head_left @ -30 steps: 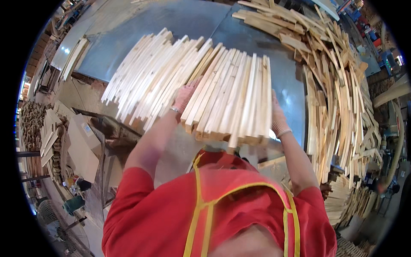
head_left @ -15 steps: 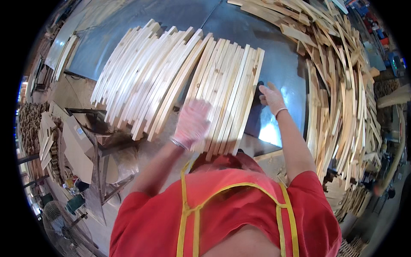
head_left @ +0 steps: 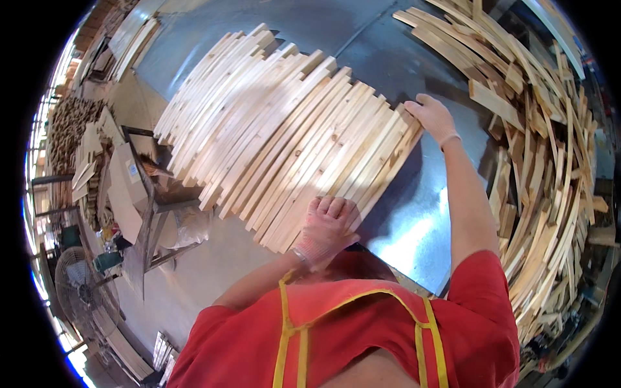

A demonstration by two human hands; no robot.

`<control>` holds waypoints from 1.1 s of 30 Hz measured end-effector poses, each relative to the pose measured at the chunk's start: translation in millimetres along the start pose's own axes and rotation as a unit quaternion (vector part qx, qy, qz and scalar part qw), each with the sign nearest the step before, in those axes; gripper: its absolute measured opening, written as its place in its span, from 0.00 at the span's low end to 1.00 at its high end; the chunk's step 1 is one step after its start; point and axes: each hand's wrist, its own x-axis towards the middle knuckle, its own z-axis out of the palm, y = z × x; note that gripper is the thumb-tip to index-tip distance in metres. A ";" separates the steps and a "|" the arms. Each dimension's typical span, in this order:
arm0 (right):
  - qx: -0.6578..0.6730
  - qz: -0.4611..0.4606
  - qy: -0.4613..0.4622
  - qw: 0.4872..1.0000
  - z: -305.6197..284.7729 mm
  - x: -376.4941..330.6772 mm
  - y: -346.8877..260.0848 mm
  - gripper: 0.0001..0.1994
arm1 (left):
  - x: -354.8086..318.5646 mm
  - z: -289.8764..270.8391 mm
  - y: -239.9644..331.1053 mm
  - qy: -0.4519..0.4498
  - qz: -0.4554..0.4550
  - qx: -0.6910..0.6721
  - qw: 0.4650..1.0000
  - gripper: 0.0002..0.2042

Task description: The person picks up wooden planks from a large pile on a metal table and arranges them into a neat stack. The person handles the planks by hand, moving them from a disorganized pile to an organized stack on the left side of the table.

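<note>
A wide row of pale wooden strips (head_left: 291, 136) lies side by side on a blue-grey metal tabletop (head_left: 414, 194). My left hand (head_left: 326, 229), in a thin whitish glove, is closed over the near ends of strips on the row's right part, its fingers bent on their top faces. At the far right corner my gloved right hand (head_left: 432, 118) grips the outermost strips at their far ends; some of its fingers are hidden behind the hand. The strips' ends are uneven along both sides of the row.
A large loose heap of thin wood offcuts (head_left: 550, 194) borders the table's right side. On the left stand a dark metal frame (head_left: 147, 220) with boards leaning by it, stacked wood (head_left: 76, 129) and a fan (head_left: 81, 281). More strips (head_left: 136, 48) lie at the far left.
The gap between the two groups of strips has closed, and the right group has slanted. My right hand has come to the strips' far ends; my left hand has moved nearer to me and rightward.
</note>
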 end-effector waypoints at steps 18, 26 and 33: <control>-0.144 -0.161 -0.031 0.976 77.7 79.1 -91.6 0.31 | 77.7 -121.6 -178.4 0.025 -0.218 0.284 0.933 0.13; -0.015 -0.228 -0.126 0.965 25.6 -16.4 -176.9 0.35 | 84.3 -26.3 -121.0 0.053 -0.227 0.029 0.972 0.18; 0.307 -0.094 0.067 0.945 -24.7 -101.2 -22.2 0.21 | 135.3 -225.8 17.6 0.157 0.103 0.043 0.981 0.05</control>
